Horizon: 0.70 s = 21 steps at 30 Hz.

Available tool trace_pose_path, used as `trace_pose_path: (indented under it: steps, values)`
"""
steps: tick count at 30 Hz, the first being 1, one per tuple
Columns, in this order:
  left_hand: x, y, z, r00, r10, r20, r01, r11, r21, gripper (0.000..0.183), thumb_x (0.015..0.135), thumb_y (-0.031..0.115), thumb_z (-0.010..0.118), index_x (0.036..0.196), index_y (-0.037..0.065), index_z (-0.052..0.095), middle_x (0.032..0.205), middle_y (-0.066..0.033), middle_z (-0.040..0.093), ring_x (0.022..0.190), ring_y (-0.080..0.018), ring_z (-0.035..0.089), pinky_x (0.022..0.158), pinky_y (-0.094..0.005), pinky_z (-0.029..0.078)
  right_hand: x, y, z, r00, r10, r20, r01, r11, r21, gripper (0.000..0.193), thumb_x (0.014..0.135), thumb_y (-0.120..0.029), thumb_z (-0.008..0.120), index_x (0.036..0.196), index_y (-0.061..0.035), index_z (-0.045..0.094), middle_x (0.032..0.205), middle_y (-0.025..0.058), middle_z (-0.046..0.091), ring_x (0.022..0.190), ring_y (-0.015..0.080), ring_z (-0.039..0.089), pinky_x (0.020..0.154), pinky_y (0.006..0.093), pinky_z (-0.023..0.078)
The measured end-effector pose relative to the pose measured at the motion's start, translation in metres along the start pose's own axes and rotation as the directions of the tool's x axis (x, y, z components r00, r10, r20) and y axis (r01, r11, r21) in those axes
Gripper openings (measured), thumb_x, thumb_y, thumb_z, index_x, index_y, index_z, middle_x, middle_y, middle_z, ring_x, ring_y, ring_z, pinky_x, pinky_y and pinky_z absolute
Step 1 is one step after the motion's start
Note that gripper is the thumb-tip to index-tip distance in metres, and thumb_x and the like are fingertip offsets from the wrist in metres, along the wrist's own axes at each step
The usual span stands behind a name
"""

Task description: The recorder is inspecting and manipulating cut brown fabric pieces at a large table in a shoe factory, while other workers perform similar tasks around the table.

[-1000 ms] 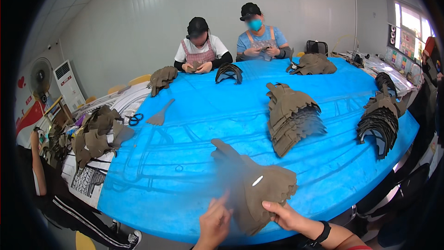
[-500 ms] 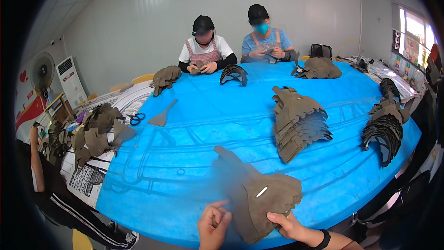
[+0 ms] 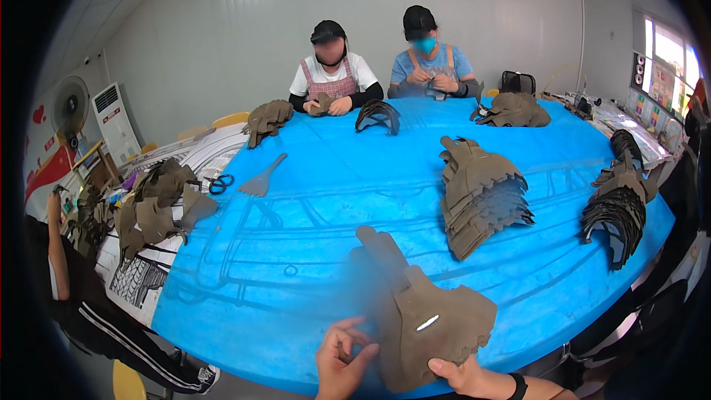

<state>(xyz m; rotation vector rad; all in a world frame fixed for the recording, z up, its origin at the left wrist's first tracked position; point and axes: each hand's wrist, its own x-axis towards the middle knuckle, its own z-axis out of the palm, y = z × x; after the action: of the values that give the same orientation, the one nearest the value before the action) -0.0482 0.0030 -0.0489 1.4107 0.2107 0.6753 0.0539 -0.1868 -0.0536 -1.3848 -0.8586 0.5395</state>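
Observation:
My right hand (image 3: 468,378) grips the lower right edge of a brown, flat, fan-shaped cut piece (image 3: 444,311), its thumb on top. The piece has a jagged right edge, a narrow tab pointing up and away, and a white slit-like mark near its middle. A second layer seems to lie under its left side, which is blurred. Just left of it is my left hand (image 3: 344,355), fingers curled and thumb close to them. A small dark brown bit shows between these fingers, too small to name.
A fanned stack of brown pieces (image 3: 481,200) lies ahead on the blue table cover (image 3: 318,200), with curved dark pieces (image 3: 615,218) at the right. Scissors (image 3: 221,184) and a single piece (image 3: 259,181) lie left. Two co-workers sit across, handling pieces; another person (image 3: 96,326) stands left.
The held piece has shifted slightly right, and its tab now points more steeply away. My left hand stays beside it, fingers still curled. Across the table, the right co-worker's hand has risen.

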Motion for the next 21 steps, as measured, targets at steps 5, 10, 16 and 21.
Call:
trace_pose_path:
  steps: [5,10,16,21]
  values:
    - [0.003,0.008,0.002,0.979,0.197,-0.042,-0.184,0.96,0.209,0.041,0.081,0.006,0.077,0.082,0.009,0.036,0.14,-0.0218,0.048,0.114,-0.024,0.051,0.098,-0.0362,0.04,0.006,-0.018,0.009,0.968,0.195,-0.156,-0.174,0.975,0.14,0.049,0.091,-0.031,0.063,0.127,0.0003,0.055,0.124,0.0131,0.059,0.117,0.029,0.054,0.1,0.0414,0.041]
    - [0.022,0.054,0.019,0.843,0.433,0.32,-0.526,0.791,0.312,0.048,0.078,0.025,0.082,0.083,0.007,0.038,0.147,-0.0277,0.04,0.135,-0.0376,0.04,0.106,-0.0457,0.035,0.006,0.002,-0.001,0.987,0.133,-0.091,-0.115,0.978,0.175,0.057,0.094,-0.03,0.057,0.139,0.001,0.04,0.134,0.0097,0.05,0.12,0.0209,0.049,0.101,0.0362,0.039]
    - [0.021,0.031,0.038,0.838,0.387,0.385,-0.528,0.752,0.394,0.044,0.073,0.009,0.084,0.079,0.009,0.04,0.141,-0.0261,0.049,0.128,-0.0409,0.049,0.104,-0.0496,0.037,0.006,-0.006,-0.004,0.987,0.157,-0.046,-0.154,0.986,0.056,0.049,0.098,-0.029,0.052,0.136,0.0012,0.044,0.13,0.0105,0.053,0.118,0.0215,0.051,0.101,0.0367,0.04]
    - [0.027,0.014,0.027,0.826,0.334,0.455,-0.501,0.804,0.321,0.053,0.073,0.016,0.086,0.09,0.009,0.036,0.148,-0.027,0.039,0.145,-0.0427,0.026,0.112,-0.0498,0.026,0.021,-0.041,-0.038,0.907,0.161,0.388,-0.038,0.952,-0.305,0.04,0.102,-0.029,0.049,0.128,0.001,0.053,0.125,0.0138,0.058,0.112,0.0254,0.057,0.097,0.0361,0.043]
